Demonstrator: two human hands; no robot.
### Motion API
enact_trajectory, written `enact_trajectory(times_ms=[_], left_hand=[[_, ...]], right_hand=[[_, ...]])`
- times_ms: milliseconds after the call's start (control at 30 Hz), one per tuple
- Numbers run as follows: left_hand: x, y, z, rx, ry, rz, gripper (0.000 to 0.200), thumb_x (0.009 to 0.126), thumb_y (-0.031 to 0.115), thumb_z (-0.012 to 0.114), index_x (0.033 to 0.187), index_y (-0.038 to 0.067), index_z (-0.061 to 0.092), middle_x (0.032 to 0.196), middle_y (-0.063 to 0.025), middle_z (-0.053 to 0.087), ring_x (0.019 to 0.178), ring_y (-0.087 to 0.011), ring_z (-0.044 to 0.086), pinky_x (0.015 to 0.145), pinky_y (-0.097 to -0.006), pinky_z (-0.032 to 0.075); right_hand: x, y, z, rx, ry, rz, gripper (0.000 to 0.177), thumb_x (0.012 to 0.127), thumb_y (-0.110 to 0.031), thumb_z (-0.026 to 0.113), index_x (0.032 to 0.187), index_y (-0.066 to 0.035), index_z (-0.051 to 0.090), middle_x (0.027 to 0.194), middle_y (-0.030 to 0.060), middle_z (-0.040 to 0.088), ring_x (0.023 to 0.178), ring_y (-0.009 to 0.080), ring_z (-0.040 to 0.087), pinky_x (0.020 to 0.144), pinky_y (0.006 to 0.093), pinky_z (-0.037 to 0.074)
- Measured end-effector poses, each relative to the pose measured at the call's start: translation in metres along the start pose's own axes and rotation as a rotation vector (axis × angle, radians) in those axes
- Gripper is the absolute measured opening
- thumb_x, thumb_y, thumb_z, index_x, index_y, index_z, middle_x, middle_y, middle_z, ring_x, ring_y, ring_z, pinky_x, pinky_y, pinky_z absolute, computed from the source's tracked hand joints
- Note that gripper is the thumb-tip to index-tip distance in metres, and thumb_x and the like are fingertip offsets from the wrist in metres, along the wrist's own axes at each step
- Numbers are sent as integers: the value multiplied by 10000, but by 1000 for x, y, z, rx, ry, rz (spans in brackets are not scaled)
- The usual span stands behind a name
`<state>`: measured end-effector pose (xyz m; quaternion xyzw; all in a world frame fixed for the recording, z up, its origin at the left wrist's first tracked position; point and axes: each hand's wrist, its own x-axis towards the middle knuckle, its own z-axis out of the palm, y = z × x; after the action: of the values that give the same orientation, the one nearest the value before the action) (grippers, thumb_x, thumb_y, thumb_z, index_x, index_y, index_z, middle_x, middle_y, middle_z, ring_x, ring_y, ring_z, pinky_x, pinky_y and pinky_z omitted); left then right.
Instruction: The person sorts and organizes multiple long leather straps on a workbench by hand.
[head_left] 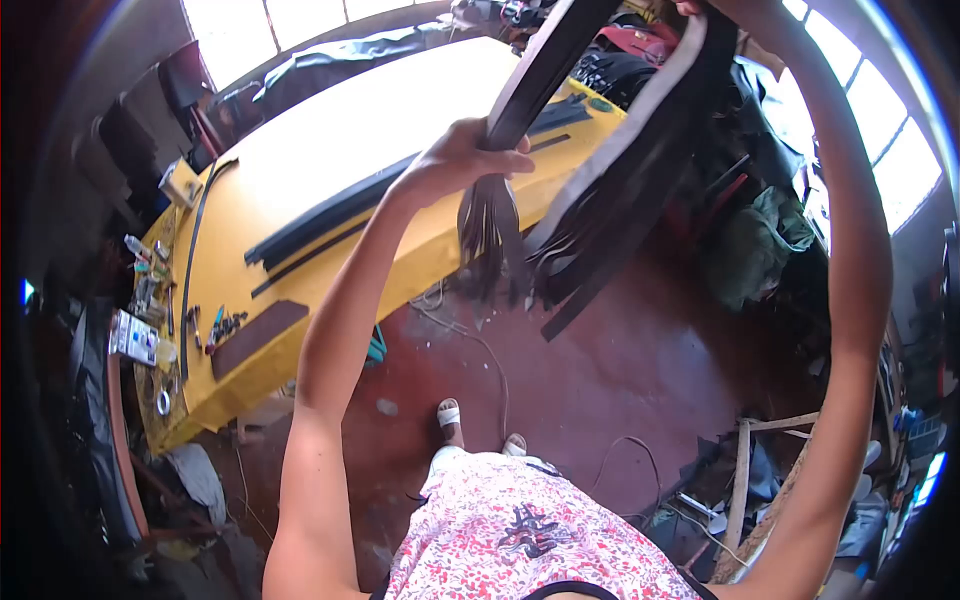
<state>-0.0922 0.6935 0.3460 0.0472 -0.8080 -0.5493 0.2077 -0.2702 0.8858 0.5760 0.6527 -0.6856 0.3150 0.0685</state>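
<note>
A bundle of long, flat black strips [635, 170], perhaps leather or vinyl, hangs in front of me, its loop running past the top of the view. My left hand [468, 158] is wrapped around the left length, thumb lying across it, and loose strip ends [487, 225] dangle just below. High at the upper edge, my right hand [735, 12] is closed on the other length; its fingers are partly cut off. The lower ends of that length fan out in mid-air above the floor.
A yellow-edged table [400, 270] bears more black strips [330, 215], a dark brown piece [260, 340] and small tools [222, 328]. A cord [490, 350] crosses the red floor [620, 400]. Piled dark material [770, 240] stands right; a wooden frame [740, 485] lies lower right.
</note>
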Motion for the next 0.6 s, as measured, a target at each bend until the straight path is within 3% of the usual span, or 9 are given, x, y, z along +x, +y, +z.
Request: enact_trajectory(times_ms=[67,200,300,367,400,600], left_hand=[[-18,10,2,-5,20,3,235,808,156,769,983,51,652,798,-6,639,736,-87,611,700,-247,482],[-48,-7,21,-61,-22,-53,265,800,120,767,1010,16,645,817,-27,656,734,-112,643,711,-269,503],[-70,-24,50,-237,-93,-95,269,797,100,767,1017,1,647,816,-36,661,731,-121,651,719,-267,505],[-82,-21,63,-214,-53,-104,233,814,127,759,954,-8,632,799,-37,658,710,-93,612,673,-264,482],[-87,-21,68,-171,-15,-104,236,813,135,764,947,-4,629,792,-31,657,706,-86,608,669,-262,480],[-115,-53,79,-114,-41,-162,263,793,140,793,952,1,636,774,-23,655,687,-83,609,650,-255,481]], right_hand=[[-12,-4,-1,-18,130,107,112,767,-23,695,869,-37,653,617,-7,583,479,72,513,450,242,388],[-32,7,-18,147,71,-11,185,734,-33,727,906,-36,662,621,-9,590,490,69,525,447,221,390],[-40,12,-21,123,94,88,221,736,-25,727,946,-33,659,627,-4,597,501,73,539,448,221,401],[-47,9,-18,-54,135,76,245,730,-12,707,967,-35,653,635,3,605,499,79,547,444,222,412],[-47,18,-20,127,86,24,244,732,-4,685,971,-36,655,643,9,618,488,81,551,444,222,427],[-57,30,-52,28,238,36,303,684,30,629,986,10,638,646,25,627,482,85,571,433,226,445]])
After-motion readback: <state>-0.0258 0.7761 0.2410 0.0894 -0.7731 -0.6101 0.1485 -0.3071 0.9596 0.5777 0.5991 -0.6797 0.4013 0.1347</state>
